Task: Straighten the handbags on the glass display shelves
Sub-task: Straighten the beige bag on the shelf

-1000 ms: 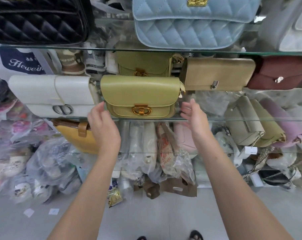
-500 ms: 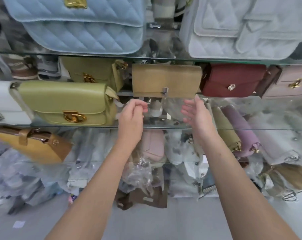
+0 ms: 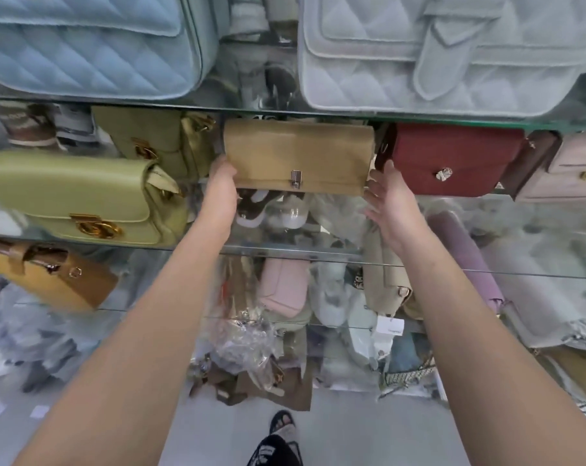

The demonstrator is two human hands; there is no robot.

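Left hand [image 3: 221, 183] wraps the lower left corner of the tan clutch [image 3: 298, 156], fingers hidden behind the bag, so it grips that end. Right hand [image 3: 390, 203] is spread flat, palm toward the clutch's right end, fingertips at its lower right corner; whether it touches cannot be told. Clutch stands upright at the back of the middle glass shelf [image 3: 284, 252], silver clasp facing out. Just to its right: red bag [image 3: 449, 159], nearly touching. To its left: olive bag [image 3: 150, 139] behind a light green bag [image 3: 73, 193] with gold clasp. Shelf above carries a blue quilted bag [image 3: 83, 42] and a pale grey quilted bag [image 3: 436, 52].
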